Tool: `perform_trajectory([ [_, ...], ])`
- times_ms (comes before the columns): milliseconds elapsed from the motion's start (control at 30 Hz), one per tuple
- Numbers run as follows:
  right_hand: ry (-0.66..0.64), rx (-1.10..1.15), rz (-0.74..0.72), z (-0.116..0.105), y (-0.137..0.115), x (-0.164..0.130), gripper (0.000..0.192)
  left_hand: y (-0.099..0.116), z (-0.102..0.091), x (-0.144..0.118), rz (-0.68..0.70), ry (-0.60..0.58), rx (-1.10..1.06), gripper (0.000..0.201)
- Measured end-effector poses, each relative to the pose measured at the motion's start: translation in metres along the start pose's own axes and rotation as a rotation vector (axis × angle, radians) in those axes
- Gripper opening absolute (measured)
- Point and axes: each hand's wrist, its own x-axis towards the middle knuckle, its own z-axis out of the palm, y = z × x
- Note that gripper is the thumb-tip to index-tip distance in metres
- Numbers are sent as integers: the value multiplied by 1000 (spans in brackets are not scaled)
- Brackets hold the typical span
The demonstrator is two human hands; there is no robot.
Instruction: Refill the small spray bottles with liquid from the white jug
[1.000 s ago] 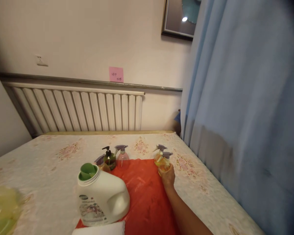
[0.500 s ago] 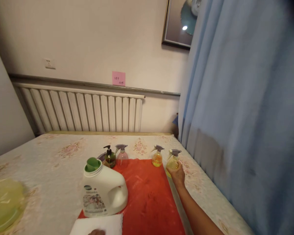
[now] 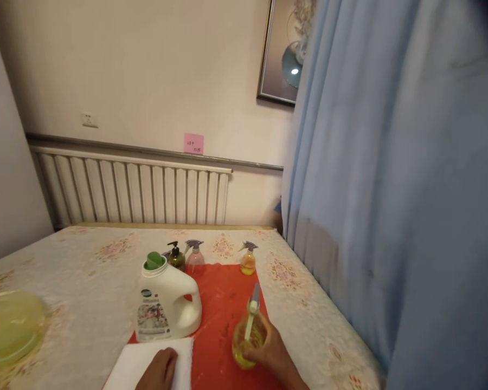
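Spray bottle (image 3: 244,348), near upright, apparently facing camera

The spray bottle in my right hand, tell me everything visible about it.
The bottle looks like clear plastic, round-bodied, with yellowish liquid inside. Its grey spray head has a pale trigger facing the camera. Your right hand grips its side, and it tilts slightly over the red sheet; whether it rests there is unclear.
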Motion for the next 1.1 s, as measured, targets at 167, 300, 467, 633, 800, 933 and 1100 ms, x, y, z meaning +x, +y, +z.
perform_trajectory([
  [167,-158,39,0,24,-27,-37,82,91,-25,-6,-3,-158,-474,34],
  [300,-295,71,-24,39,-53,-57,73,140,-45,-19,60,-270,-790,49],
  [467,-276,-107,66,48,-71,-79,76,167,-66,-32,125,-521,-933,44],
  [633,-124,-280,126,42,-45,-85,86,174,-66,-38,185,-574,-978,36],
  [800,-207,-268,58,44,-40,-75,81,171,-41,-37,136,-289,-918,26],
  [933,-279,-200,-35,50,-57,-72,74,173,-36,-38,101,-276,-880,44],
  [1100,-267,-136,-43,48,-61,-77,70,175,-59,-43,146,-500,-999,52],
])
